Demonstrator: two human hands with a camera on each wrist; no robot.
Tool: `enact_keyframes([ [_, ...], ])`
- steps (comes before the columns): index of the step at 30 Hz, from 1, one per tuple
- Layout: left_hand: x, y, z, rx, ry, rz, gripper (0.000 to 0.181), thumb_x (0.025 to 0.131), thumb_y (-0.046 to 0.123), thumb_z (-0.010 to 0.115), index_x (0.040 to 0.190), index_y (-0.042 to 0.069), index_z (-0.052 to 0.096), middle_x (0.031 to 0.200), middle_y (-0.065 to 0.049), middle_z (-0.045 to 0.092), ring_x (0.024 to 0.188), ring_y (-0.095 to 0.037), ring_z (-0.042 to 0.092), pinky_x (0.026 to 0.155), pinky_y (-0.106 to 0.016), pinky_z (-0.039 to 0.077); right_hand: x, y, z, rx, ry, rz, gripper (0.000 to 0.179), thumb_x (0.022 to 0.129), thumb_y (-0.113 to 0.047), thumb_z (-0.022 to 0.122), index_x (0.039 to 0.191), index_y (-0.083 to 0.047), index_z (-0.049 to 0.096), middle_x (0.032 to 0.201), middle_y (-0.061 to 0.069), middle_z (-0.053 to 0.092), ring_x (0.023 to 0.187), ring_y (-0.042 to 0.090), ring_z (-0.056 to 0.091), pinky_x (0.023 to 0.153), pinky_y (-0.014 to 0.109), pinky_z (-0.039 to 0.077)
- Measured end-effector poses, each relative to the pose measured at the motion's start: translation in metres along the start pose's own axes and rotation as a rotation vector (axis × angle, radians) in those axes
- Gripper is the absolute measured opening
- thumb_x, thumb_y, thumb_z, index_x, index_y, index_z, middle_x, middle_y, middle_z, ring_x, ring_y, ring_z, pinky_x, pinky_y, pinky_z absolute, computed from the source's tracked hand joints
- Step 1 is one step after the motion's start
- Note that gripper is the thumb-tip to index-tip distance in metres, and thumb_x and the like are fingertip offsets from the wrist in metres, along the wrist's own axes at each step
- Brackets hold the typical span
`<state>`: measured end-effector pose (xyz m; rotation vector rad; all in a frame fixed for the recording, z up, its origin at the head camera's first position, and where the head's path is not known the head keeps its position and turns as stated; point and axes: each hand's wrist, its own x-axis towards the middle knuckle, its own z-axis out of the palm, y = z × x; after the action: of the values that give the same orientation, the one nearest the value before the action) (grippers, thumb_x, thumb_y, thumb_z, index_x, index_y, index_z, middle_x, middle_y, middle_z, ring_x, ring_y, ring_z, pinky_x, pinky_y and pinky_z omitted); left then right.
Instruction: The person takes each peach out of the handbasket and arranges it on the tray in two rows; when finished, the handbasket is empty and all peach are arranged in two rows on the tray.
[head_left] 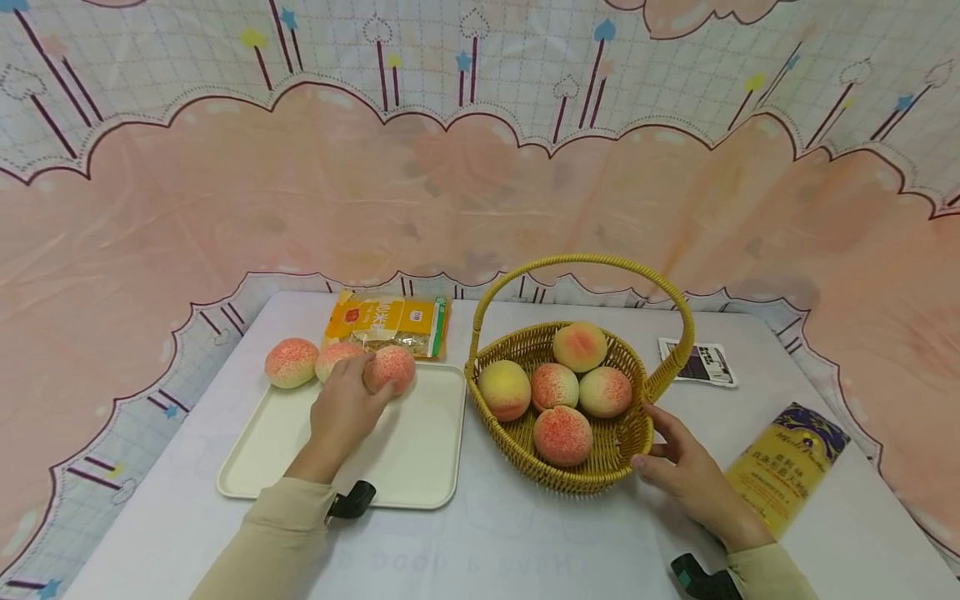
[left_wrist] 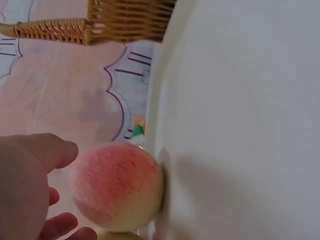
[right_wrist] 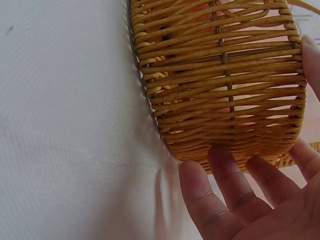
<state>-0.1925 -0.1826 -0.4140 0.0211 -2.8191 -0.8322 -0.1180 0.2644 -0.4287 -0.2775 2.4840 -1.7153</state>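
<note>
In the head view my left hand (head_left: 348, 408) is at a pinkish-red peach (head_left: 395, 369) by the tray's far edge. In the left wrist view the thumb and loosely bent fingers lie beside that peach (left_wrist: 120, 187), not wrapped round it. Two more peaches sit to its left: one (head_left: 292, 362) at the tray's corner, another (head_left: 337, 358) partly hidden by the hand. My right hand (head_left: 690, 471) touches the right side of a wicker basket (head_left: 517, 446) holding several peaches. In the right wrist view its extended fingers (right_wrist: 225, 167) rest against the woven wall (right_wrist: 225, 90).
The cream tray (head_left: 427, 450) lies left of the basket. Behind it is a yellow food packet (head_left: 386, 325). A small black-and-white sachet (head_left: 705, 367) and a gold-and-blue packet (head_left: 787, 467) lie to the right. The basket's tall handle (head_left: 570, 260) arches upward.
</note>
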Motion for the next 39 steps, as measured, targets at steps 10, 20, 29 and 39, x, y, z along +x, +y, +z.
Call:
enact_keyframes([
  [10,-0.019,0.033,-0.008,-0.101,0.061,0.097,0.058,0.09,0.032,0.074,0.136,0.002,0.057,0.133,-0.021,0.057,0.121,-0.038,0.054,0.089,-0.06,0.05,0.0,0.0,0.0,-0.005,0.002,-0.001,0.074,0.098,-0.006,0.064,0.157,-0.001,0.019,0.154,0.034,0.024,0.113,0.038,0.057,0.077,0.029,0.056],
  [20,-0.042,0.063,-0.006,-0.229,0.017,0.368,0.063,0.083,0.024,0.083,0.135,0.001,0.057,0.133,-0.016,0.059,0.124,-0.035,0.053,0.102,-0.054,0.044,0.0,0.0,0.0,0.004,0.002,-0.015,0.075,0.097,-0.004,0.063,0.157,0.0,0.019,0.154,0.035,0.024,0.11,0.032,0.059,0.076,0.029,0.056],
  [29,-0.041,0.094,0.01,-0.293,-0.22,0.474,0.07,0.084,0.027,0.083,0.141,0.002,0.053,0.147,-0.017,0.048,0.137,-0.035,0.042,0.111,-0.052,0.035,-0.001,-0.001,0.0,0.013,0.004,-0.008,0.075,0.097,-0.004,0.064,0.157,0.0,0.019,0.154,0.034,0.024,0.112,0.037,0.057,0.077,0.029,0.056],
  [39,-0.03,0.131,0.032,-0.33,-0.429,0.595,0.065,0.091,0.026,0.076,0.144,0.002,0.048,0.146,-0.014,0.049,0.136,-0.029,0.043,0.112,-0.046,0.036,0.0,-0.001,0.0,0.02,-0.002,-0.016,0.075,0.097,-0.004,0.064,0.157,0.001,0.019,0.155,0.035,0.021,0.111,0.028,0.059,0.077,0.029,0.056],
])
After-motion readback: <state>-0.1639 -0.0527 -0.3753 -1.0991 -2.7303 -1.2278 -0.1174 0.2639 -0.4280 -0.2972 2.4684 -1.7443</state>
